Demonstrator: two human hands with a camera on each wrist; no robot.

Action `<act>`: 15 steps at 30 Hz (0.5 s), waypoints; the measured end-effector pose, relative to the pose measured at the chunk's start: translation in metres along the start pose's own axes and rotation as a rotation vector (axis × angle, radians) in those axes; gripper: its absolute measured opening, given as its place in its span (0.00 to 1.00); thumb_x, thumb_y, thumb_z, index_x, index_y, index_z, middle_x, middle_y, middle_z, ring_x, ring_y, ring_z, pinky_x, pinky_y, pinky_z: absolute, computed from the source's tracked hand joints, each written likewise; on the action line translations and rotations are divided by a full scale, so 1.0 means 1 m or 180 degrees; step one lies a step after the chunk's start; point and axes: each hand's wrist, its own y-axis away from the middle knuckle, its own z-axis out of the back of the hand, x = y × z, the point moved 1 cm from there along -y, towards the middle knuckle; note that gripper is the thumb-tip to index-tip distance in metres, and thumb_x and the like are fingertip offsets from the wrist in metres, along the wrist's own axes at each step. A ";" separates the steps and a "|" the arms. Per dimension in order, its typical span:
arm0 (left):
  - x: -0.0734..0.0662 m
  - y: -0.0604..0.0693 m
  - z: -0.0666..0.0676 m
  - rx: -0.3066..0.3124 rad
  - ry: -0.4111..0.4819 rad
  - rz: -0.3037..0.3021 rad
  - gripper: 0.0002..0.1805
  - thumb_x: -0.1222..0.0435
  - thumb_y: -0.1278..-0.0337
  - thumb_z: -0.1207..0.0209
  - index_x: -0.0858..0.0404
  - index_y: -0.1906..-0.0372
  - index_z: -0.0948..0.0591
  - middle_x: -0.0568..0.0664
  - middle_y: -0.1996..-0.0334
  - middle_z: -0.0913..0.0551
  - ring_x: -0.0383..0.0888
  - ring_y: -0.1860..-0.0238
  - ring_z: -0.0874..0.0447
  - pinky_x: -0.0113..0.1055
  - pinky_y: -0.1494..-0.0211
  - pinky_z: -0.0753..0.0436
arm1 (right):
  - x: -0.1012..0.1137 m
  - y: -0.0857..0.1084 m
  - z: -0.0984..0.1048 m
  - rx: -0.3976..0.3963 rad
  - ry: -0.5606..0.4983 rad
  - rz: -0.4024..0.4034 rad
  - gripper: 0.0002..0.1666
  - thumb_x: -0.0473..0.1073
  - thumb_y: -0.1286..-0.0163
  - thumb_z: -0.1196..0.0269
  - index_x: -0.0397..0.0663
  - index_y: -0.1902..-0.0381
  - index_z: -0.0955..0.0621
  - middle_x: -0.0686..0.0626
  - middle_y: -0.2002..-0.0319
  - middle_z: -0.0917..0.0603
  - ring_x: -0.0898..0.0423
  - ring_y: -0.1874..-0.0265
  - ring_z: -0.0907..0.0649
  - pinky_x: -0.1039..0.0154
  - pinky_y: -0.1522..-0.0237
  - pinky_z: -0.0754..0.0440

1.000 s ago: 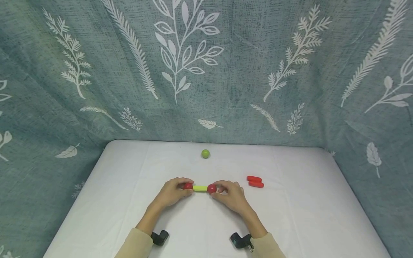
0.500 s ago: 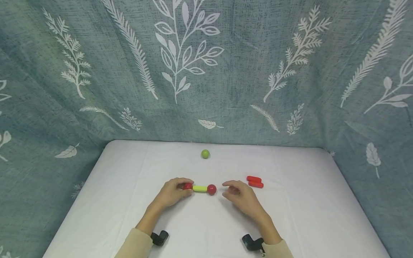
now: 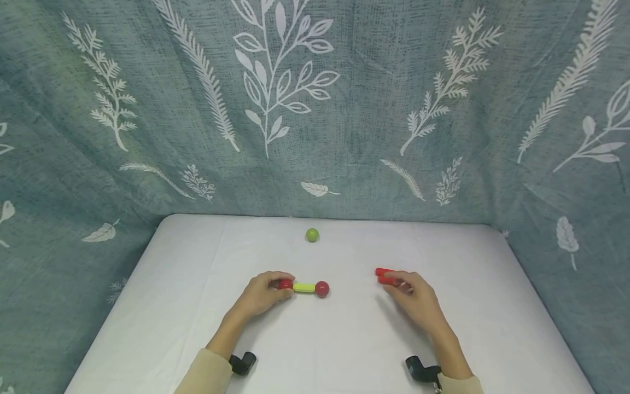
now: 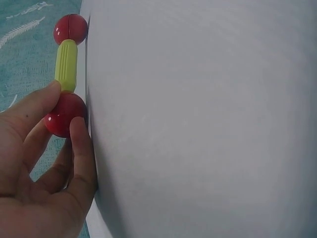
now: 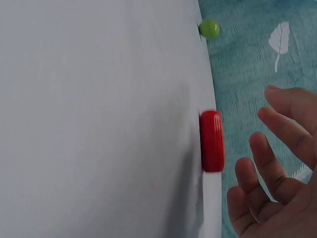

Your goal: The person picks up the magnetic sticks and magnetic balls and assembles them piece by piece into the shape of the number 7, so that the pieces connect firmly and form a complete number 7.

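Yellow stick point(image 3: 304, 288) is laid on white bench point(image 3: 197, 273), with red ball joined at each end. Left red ball point(image 4: 64, 116), at stick's left end, is pinched by fingers of left hand point(image 3: 263, 295). Right red ball point(image 3: 322, 289) is seen at stick's right end. Red bars point(image 3: 386, 280), two, are laid side by side, well right of stick. Right hand point(image 3: 417, 301) is held near bars, right of stick; its fingers are loose, spread, released. Green ball point(image 3: 312, 235) is set behind stick. Leafy cloth point(image 3: 364, 109) is hung far behind stick.
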 end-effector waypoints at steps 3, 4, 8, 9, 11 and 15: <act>-0.001 0.001 0.001 -0.0006 0.0020 0.0020 0.16 0.55 0.44 0.29 0.44 0.50 0.13 0.45 0.49 0.17 0.49 0.44 0.22 0.53 0.44 0.23 | -0.008 -0.002 0.006 -0.0068 0.0096 -0.0051 0.17 0.40 0.34 0.29 0.49 0.47 0.15 0.44 0.57 0.18 0.48 0.59 0.20 0.53 0.59 0.23; -0.001 0.001 0.001 -0.0008 0.0024 0.0018 0.16 0.56 0.44 0.29 0.45 0.50 0.13 0.45 0.49 0.17 0.48 0.45 0.22 0.53 0.44 0.23 | -0.011 -0.003 0.007 -0.0077 0.0132 -0.0085 0.17 0.39 0.34 0.30 0.48 0.48 0.15 0.43 0.57 0.18 0.47 0.59 0.20 0.53 0.60 0.23; -0.002 0.001 0.001 0.0009 0.0034 -0.0026 0.16 0.56 0.44 0.29 0.47 0.49 0.13 0.45 0.49 0.17 0.48 0.45 0.22 0.51 0.44 0.23 | -0.019 -0.006 0.008 -0.0016 0.0185 -0.0261 0.16 0.38 0.34 0.30 0.46 0.48 0.15 0.41 0.56 0.18 0.49 0.63 0.23 0.56 0.64 0.25; -0.002 0.001 0.000 0.0015 0.0029 -0.0036 0.16 0.56 0.43 0.29 0.47 0.49 0.13 0.44 0.49 0.17 0.47 0.45 0.22 0.51 0.44 0.23 | -0.020 -0.007 0.008 0.0003 0.0201 -0.0295 0.17 0.38 0.34 0.31 0.46 0.48 0.15 0.41 0.57 0.18 0.50 0.64 0.24 0.57 0.66 0.26; -0.002 0.001 0.000 0.0023 0.0028 -0.0045 0.16 0.56 0.43 0.29 0.47 0.49 0.13 0.44 0.49 0.17 0.47 0.45 0.22 0.51 0.44 0.23 | -0.023 -0.008 0.008 0.0029 0.0231 -0.0337 0.17 0.39 0.34 0.31 0.45 0.48 0.15 0.41 0.57 0.19 0.51 0.66 0.25 0.58 0.68 0.27; -0.001 0.000 0.000 0.0029 0.0031 -0.0031 0.16 0.56 0.44 0.29 0.47 0.49 0.13 0.45 0.49 0.17 0.47 0.45 0.21 0.51 0.44 0.23 | -0.025 -0.009 0.007 0.0049 0.0255 -0.0380 0.17 0.39 0.34 0.31 0.44 0.47 0.15 0.41 0.57 0.19 0.51 0.67 0.25 0.59 0.70 0.28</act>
